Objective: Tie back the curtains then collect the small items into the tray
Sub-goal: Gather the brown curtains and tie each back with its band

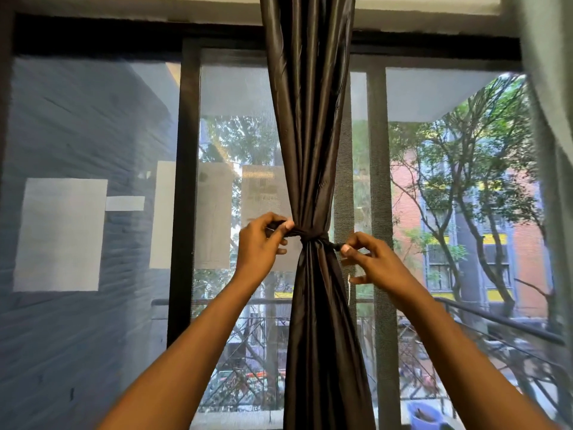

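At the middle of the window, a dark curtain (310, 119) is hanging gathered into a narrow bunch, and a dark tie (311, 236) is wrapping around its waist and cinching it. Both hands are working at that height: the left hand (262, 243) is pinching one end of the tie between thumb and fingers just left of the bunch, and the right hand (369, 259) is pinching the other end just right of it, so each hand is grasping a tail of the same band. The tails are stretching outward, which suggests the person is drawing a knot tight, so the first step, tying back the curtains, is the one in hand. A pale curtain (548, 72) is showing at the right edge, and whether it is tied cannot be told. Next, the knot is probably needing a firm, even pull on both ends, then a release to check that it is holding. No tray or small items are appearing anywhere in view, so that later step is looking untouched.
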